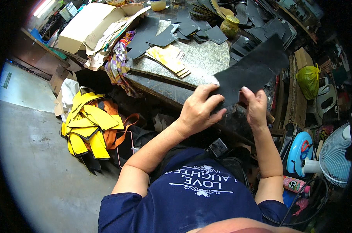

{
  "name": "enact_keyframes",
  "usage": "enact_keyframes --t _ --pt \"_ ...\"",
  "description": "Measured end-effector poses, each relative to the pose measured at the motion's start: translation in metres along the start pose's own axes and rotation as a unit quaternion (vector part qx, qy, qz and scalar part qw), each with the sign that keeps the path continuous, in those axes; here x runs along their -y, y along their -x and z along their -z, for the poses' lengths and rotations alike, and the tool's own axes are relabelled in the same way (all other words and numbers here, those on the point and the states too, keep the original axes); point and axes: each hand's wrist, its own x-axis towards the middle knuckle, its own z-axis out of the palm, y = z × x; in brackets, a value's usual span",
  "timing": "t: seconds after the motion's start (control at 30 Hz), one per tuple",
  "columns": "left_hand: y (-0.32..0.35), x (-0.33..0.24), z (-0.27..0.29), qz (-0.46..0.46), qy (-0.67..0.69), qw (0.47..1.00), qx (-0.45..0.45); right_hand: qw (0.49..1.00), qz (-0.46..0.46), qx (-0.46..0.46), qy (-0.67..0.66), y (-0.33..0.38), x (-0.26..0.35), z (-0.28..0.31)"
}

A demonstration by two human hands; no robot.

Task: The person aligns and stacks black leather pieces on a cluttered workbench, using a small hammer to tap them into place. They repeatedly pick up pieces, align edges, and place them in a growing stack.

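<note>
A large black sheet [257,66], leather-like and roughly rectangular, is held up at a slant over the front edge of the worktable. My left hand [202,105] grips its lower left corner, fingers on top and the thumb pointing right. With thumb and bent fingers my right hand [255,105] pinches the sheet's lower edge. Something small and reddish-brown [242,98] shows by the right fingertips; I cannot make out what it is. Just left of the sheet, strips of yellow-and-white material [169,58] lie on a speckled stone slab [205,58].
Black cut pieces [187,28] and a greenish jar [230,26] stand farther back. A patterned cloth [119,66] hangs off the table edge. Yellow strips [91,120] are heaped at left above the grey floor [40,155]. A fan [336,157] and yellow bag [308,81] are at right.
</note>
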Motion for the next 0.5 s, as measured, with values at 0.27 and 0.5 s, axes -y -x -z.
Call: enact_keyframes --t 0.27,0.5 --pt "-0.016 0.012 -0.009 -0.014 -0.012 0.997 0.069 0.963 0.148 -0.153 -0.167 0.012 -0.008 0.051" --pt "-0.05 0.045 -0.028 -0.017 -0.071 0.996 0.05 0.964 0.2 -0.118 -0.128 0.02 -0.032 0.064"
